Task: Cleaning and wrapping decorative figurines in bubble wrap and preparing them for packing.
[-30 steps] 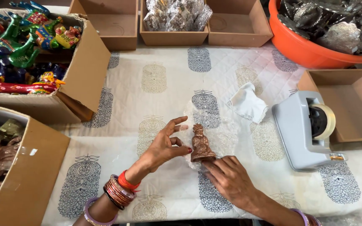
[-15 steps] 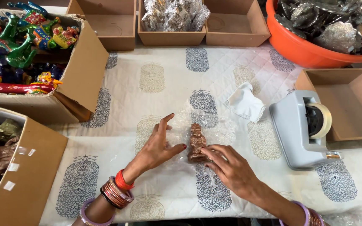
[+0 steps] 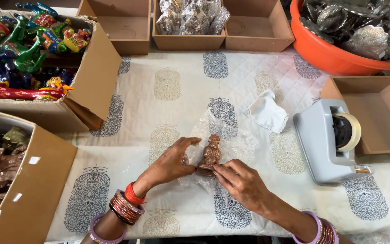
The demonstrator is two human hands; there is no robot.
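Figurine (image 3: 211,155): small, brown, standing upright on a clear bubble-wrap sheet (image 3: 231,135) spread over the printed tablecloth (image 3: 168,90). Left hand (image 3: 172,162): to the figurine's left, fingers curled, pinching the wrap against its side. Right hand (image 3: 242,183): just below-right of the figurine, fingertips pressing wrap at its base. Grey tape dispenser (image 3: 326,142): well right of the figurine. White crumpled cloth (image 3: 267,113): above-right of it. Orange tub (image 3: 335,54): far upper right.

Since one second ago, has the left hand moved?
Yes. The left hand has closed in onto the bubble wrap beside the brown figurine, judged against the tape dispenser.
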